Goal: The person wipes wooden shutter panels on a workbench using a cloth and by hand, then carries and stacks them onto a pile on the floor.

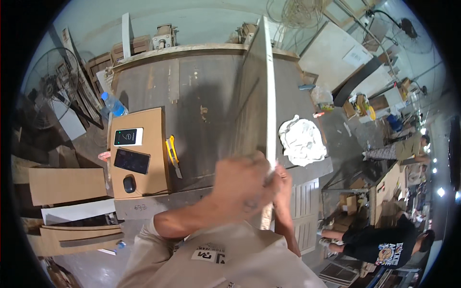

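Note:
A tall board [257,96] with a white edge stands upright on its narrow side across the workbench, running away from me. My left hand [245,180] is against its left face near the close end, bent over and smeared by motion, so its fingers are unclear. On the other side, my right hand [282,185] has its fingers curled at the white edge, close to the left hand. Something small and dark shows between the hands, too blurred to name. The board's lower near end shows a rough, chipped-looking edge below my hands.
On the bench, cardboard [139,120] carries two phones [128,137] and a black case [129,183]. Beside it lie a yellow utility knife [174,156] and a water bottle [114,104]. White cloth [302,140] sits right of the board. A person in black [384,242] is at far right.

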`<state>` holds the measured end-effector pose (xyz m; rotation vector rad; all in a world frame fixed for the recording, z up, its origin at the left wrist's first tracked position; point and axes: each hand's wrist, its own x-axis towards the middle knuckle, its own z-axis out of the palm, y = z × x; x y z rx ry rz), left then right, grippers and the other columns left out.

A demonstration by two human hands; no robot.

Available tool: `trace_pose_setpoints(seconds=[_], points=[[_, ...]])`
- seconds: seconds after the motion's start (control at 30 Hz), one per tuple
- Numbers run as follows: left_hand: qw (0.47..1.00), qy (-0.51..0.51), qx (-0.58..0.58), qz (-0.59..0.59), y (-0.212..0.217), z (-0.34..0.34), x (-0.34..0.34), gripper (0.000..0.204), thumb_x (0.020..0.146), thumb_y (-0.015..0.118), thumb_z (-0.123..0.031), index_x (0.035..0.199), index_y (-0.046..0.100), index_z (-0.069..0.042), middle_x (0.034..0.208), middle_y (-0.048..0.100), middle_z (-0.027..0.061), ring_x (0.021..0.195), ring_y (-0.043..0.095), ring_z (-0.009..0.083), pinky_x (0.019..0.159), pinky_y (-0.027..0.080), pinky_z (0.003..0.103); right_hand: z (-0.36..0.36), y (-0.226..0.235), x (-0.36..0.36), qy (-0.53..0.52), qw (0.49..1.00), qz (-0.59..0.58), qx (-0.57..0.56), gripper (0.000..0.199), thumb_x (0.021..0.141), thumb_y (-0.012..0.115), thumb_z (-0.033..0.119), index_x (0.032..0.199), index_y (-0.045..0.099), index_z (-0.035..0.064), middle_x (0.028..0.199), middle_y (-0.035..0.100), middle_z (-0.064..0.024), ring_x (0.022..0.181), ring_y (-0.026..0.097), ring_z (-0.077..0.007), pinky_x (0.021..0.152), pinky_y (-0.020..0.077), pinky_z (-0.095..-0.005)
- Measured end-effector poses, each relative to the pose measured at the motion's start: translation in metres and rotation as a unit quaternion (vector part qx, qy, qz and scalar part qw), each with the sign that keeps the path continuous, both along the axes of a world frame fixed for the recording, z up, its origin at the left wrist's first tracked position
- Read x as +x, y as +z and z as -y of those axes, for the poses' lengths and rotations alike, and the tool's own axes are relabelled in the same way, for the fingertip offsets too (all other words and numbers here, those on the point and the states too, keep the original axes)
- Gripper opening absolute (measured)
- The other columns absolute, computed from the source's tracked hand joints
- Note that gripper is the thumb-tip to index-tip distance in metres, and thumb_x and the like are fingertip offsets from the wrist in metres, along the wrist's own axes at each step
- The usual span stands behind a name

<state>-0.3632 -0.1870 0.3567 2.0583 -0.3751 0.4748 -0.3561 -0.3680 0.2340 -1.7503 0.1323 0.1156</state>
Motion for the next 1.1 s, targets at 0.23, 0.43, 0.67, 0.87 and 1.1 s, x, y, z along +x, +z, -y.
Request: trace_pose_setpoints(seconds=[0.23, 0.43, 0.67, 0.87, 1.1], points=[[0.997, -0.061, -0.001, 0.048, -0.026, 0.036, 0.001, 0.025, 0.079, 0.065, -0.016, 0.062, 0.056, -0.001, 0.062, 0.052, 0.0109, 0.05, 0.056, 0.0266, 0.045, 0.045, 0.039, -0.005, 0.096, 0.026, 0.046, 0.985, 0.067, 0.15, 0.059, 0.097, 0.051, 0.033, 0.139, 0.038, -0.0061, 0.136, 0.047, -0.0166, 0.123, 0.046, -0.0215, 0.104, 0.0358, -0.0327], [0.939, -0.104, -0.277, -0.175, -0.136, 0.015, 0.026, 0.02, 0.094, 0.055, -0.012, 0.079, 0.06, -0.001, 0.076, 0.063, 0.0076, 0.066, 0.058, 0.0152, 0.061, 0.048, 0.032, -0.009, 0.119, 0.036, 0.027, 0.997, 0.016, 0.069, 0.057, 0.091, 0.062, 0.02, 0.138, 0.04, -0.005, 0.132, 0.052, -0.0116, 0.121, 0.047, -0.0174, 0.104, 0.0324, -0.0303], [0.811, 0.013, -0.263, -0.522, -0.402, 0.001, 0.015, 0.057, 0.095, 0.047, -0.047, 0.113, 0.06, 0.006, 0.092, 0.066, 0.0128, 0.086, 0.062, 0.0274, 0.076, 0.047, 0.04, -0.024, 0.137, 0.041, 0.027, 0.999, -0.014, 0.028, 0.049, 0.09, 0.062, 0.019, 0.132, 0.049, -0.0029, 0.123, 0.057, -0.0086, 0.112, 0.05, -0.0161, 0.098, 0.0357, -0.0288], [0.632, -0.019, -0.396, -0.666, -0.333, 0.006, 0.041, 0.058, 0.098, 0.039, -0.047, 0.129, 0.052, 0.0, 0.128, 0.055, 0.017, 0.118, 0.051, 0.0278, 0.1, 0.039, 0.043, -0.02, 0.125, 0.067, 0.019, 0.998, -0.03, -0.052, 0.049, 0.085, 0.063, 0.02, 0.127, 0.053, -0.0039, 0.118, 0.059, -0.0103, 0.107, 0.053, -0.018, 0.095, 0.0377, -0.0298], [0.612, -0.146, -0.514, -0.582, -0.358, -0.003, 0.057, 0.049, 0.098, 0.039, -0.05, 0.08, 0.061, -0.01, 0.071, 0.058, 0.0009, 0.059, 0.047, 0.0119, 0.054, 0.037, 0.029, -0.023, 0.136, 0.08, 0.041, 0.995, 0.016, -0.092, 0.05, 0.075, 0.055, 0.01, 0.123, 0.057, -0.0017, 0.109, 0.061, -0.0092, 0.1, 0.053, -0.0178, 0.091, 0.0381, -0.0288]])
